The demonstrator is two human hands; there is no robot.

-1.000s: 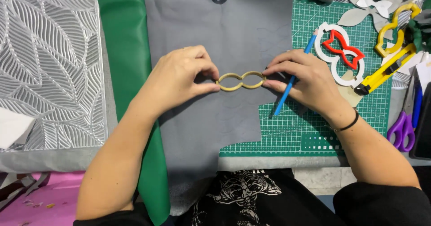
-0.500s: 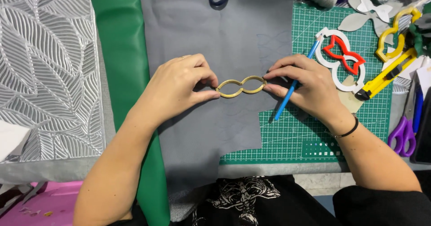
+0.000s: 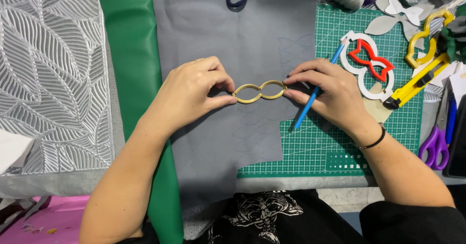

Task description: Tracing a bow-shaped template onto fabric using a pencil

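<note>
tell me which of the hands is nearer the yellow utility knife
Right. The right hand lies just left of the yellow utility knife, on the green cutting mat. The left hand is farther off, across the gold template on the grey fabric.

Gold template (image 3: 259,91) pinched at both ends, flat on grey fabric (image 3: 233,45). Left hand (image 3: 191,91) at its left tip, right hand (image 3: 330,96) at its right, with a blue pen (image 3: 315,91) tucked under the fingers (image 3: 301,74). Green fabric (image 3: 131,69) at left, cutting mat (image 3: 340,147) beneath. Red template (image 3: 371,59) inside white template (image 3: 361,79), yellow knife (image 3: 417,81), purple scissors (image 3: 437,144) at right.
</note>
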